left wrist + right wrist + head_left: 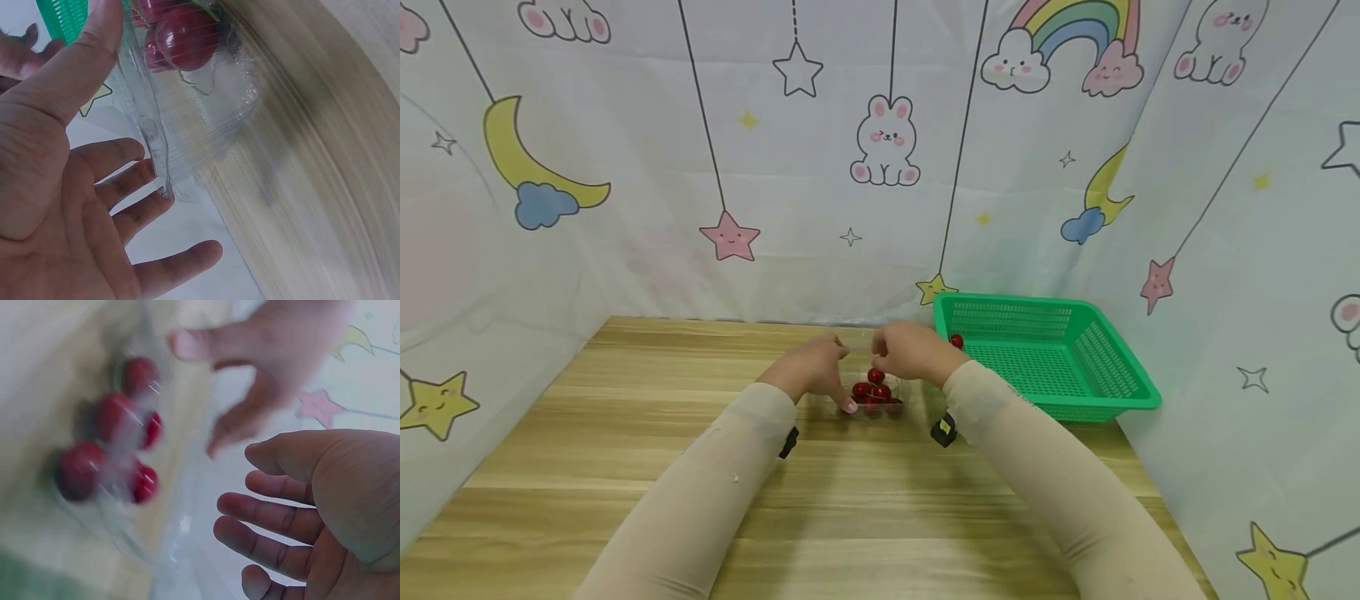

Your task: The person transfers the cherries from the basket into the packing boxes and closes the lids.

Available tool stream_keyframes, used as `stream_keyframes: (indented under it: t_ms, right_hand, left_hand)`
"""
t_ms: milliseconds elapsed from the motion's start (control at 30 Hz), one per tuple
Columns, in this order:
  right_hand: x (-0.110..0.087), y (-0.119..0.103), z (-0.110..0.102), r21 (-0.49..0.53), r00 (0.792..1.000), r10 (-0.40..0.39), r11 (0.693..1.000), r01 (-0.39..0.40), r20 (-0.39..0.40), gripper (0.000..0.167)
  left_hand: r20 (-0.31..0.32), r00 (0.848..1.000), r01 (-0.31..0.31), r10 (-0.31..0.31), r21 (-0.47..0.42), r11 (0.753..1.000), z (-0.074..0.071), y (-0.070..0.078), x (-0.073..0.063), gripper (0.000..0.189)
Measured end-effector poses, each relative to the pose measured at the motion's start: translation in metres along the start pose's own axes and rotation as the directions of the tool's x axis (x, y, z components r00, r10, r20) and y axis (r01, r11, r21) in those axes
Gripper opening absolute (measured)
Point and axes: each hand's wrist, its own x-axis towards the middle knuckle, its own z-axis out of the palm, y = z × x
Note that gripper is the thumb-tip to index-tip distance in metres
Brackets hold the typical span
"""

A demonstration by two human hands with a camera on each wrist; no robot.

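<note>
A clear plastic box (891,408) with several dark red cherries (880,392) in it sits on the table between both hands. At the box's left side is my left hand (808,367), its thumb by the near wall. The left wrist view shows this hand's fingers spread, with fingertips at the rim of the box (150,125). My right hand (913,350) hovers over the far right part of the box, near the topmost cherry. In the right wrist view, the fingers of the right hand (312,519) are loosely bent with nothing between them.
A green plastic basket (1120,354) stands to the right, with a cherry (957,341) near its left wall. The wooden table (865,508) ends at a patterned curtain (805,275) behind, and more curtain hangs on both sides.
</note>
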Motion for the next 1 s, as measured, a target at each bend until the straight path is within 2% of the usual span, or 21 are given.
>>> stream_keyframes:
  t_ms: [233, 433, 700, 1000]
  right_hand:
    - [-0.014, 0.030, -0.042, 0.007, 0.996, 0.061, 0.998, -0.061, -0.072, 0.029]
    - [-0.017, 0.063, -0.064, 0.060, 0.991, 0.115, 0.992, -0.110, -0.076, 0.033]
    - [-0.008, 0.100, -0.070, 0.084, 0.985, 0.158, 0.985, -0.153, -0.064, 0.033]
    - [0.006, 0.126, -0.063, 0.092, 0.977, 0.207, 0.973, -0.211, 0.051, 0.035]
  left_hand:
    - [-0.012, 1.000, 0.001, -0.001, 0.003, 1.000, 0.001, 0.002, -0.001, 0.118]
    - [-0.017, 1.000, 0.001, -0.001, 0.023, 1.000, 0.001, 0.002, -0.001, 0.118]
    - [-0.019, 1.000, 0.003, -0.003, 0.018, 1.000, 0.000, 0.002, -0.002, 0.118]
    - [-0.019, 1.000, 0.002, -0.002, 0.012, 1.000, 0.001, 0.001, -0.003, 0.117]
